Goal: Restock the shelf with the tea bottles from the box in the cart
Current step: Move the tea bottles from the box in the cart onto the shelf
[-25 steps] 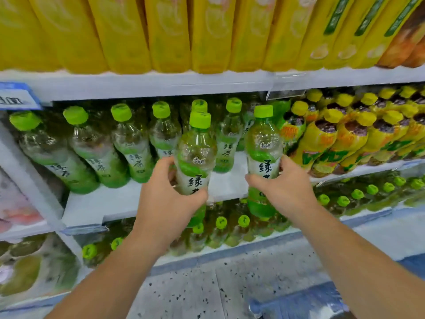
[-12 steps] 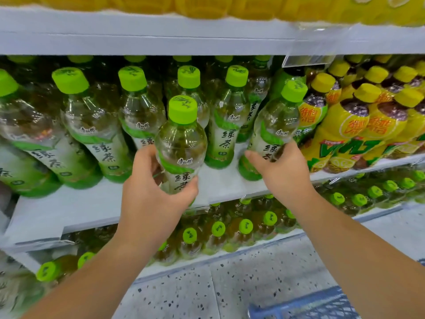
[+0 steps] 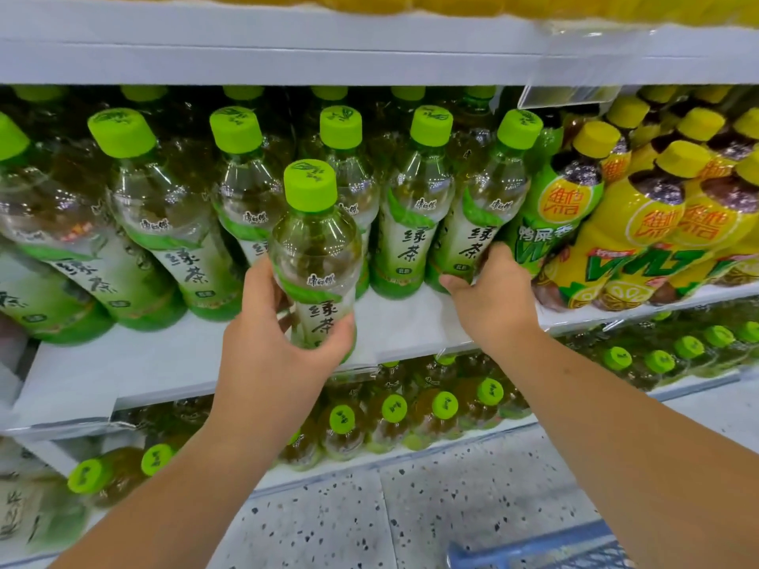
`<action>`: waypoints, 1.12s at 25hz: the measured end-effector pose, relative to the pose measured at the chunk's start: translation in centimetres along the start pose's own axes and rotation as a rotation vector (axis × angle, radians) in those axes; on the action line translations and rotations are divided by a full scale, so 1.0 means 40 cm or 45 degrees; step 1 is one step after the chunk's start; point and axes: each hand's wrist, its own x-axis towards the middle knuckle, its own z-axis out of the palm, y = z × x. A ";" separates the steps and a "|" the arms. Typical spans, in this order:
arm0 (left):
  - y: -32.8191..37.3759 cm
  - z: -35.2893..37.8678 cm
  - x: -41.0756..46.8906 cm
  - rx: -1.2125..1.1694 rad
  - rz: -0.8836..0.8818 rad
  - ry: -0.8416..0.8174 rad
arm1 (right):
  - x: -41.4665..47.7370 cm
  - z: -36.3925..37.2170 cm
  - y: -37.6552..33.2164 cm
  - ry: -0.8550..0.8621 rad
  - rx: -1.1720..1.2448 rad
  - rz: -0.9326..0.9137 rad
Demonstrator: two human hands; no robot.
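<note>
My left hand point(image 3: 273, 342) grips a green-capped tea bottle point(image 3: 316, 248) round its lower body, upright over the front of the white middle shelf point(image 3: 172, 363). My right hand point(image 3: 491, 297) holds the base of a second tea bottle point(image 3: 488, 199), which leans back on the shelf at the right end of the green tea row, next to the yellow bottles. Several more green tea bottles point(image 3: 160, 223) stand in rows behind and to the left.
Yellow lemon tea bottles point(image 3: 640, 223) fill the right of the same shelf. The shelf above point(image 3: 287, 55) hangs low over the caps. A lower shelf holds more green-capped bottles point(image 3: 410, 412). The blue cart's edge point(image 3: 534, 548) shows at bottom right over speckled floor.
Both hands pushed their bottles forward onto the middle shelf. The right bottle went from held in the air to leaning into the row; the view moved closer and lower.
</note>
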 end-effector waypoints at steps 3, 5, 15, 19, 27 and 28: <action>-0.009 -0.005 -0.006 0.045 -0.026 -0.032 | 0.010 0.001 -0.003 -0.007 0.045 0.011; -0.013 -0.006 -0.007 0.063 -0.033 -0.049 | 0.010 -0.002 -0.008 -0.032 0.021 0.012; -0.036 -0.055 -0.023 0.046 -0.048 -0.158 | -0.281 -0.005 -0.133 -0.375 0.543 -0.229; -0.063 -0.163 -0.062 0.189 0.056 -0.137 | -0.350 0.061 -0.258 -0.608 0.808 -0.338; -0.163 -0.426 -0.062 0.370 0.032 0.175 | -0.444 0.264 -0.452 -0.739 0.856 -0.526; -0.174 -0.446 -0.059 0.373 0.001 0.191 | -0.450 0.285 -0.469 -0.745 0.850 -0.537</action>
